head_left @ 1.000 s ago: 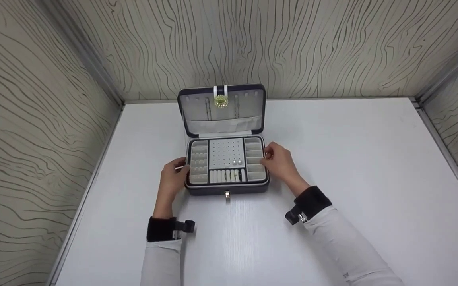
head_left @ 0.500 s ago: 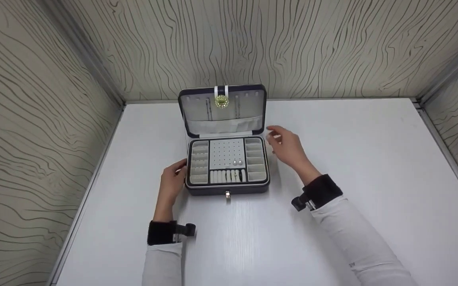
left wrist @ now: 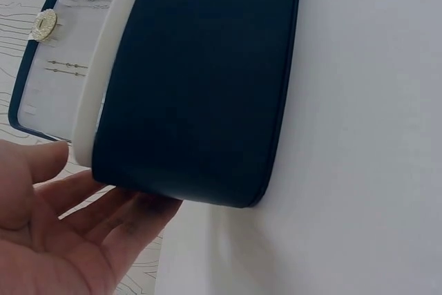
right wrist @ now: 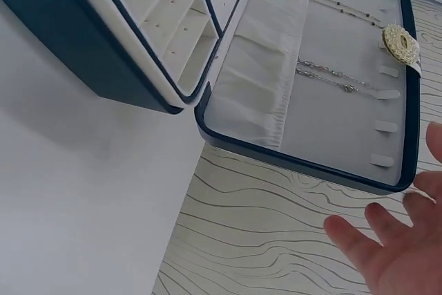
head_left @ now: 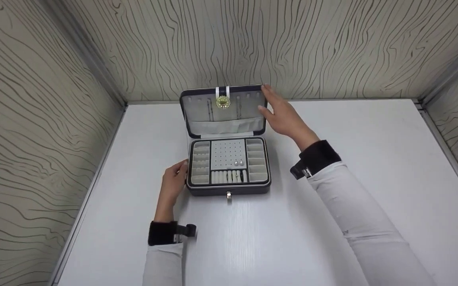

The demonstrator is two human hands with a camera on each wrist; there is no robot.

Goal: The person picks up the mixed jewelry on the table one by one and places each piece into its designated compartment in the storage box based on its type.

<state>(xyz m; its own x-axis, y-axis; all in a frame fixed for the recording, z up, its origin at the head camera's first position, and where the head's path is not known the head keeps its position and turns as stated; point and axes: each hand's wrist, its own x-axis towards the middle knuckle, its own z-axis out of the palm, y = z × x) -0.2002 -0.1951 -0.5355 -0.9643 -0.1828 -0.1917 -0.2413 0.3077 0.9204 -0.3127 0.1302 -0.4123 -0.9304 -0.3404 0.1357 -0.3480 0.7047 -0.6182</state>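
A dark blue jewellery box (head_left: 229, 190) stands open in the middle of the white table, its lid (head_left: 223, 119) upright. A round gold brooch (head_left: 223, 102) hangs inside the lid, above thin chains (right wrist: 331, 77). The tray holds grey compartments (head_left: 199, 163) and a pair of small studs (head_left: 237, 163). My left hand (head_left: 174, 178) rests with straight fingers against the box's left front side (left wrist: 200, 81). My right hand (head_left: 282, 115) is up at the lid's top right corner with fingers spread; the right wrist view shows the fingertips (right wrist: 387, 240) just off the lid's edge (right wrist: 324, 167).
The white table (head_left: 332, 222) is walled on three sides by wood-grain panels (head_left: 253, 43); the lid stands close to the back panel. A small metal clasp (head_left: 228, 195) sticks out at the box's front.
My right hand left the box's right side and rose back to the lid's top right corner. The left hand stayed at the box's left side.
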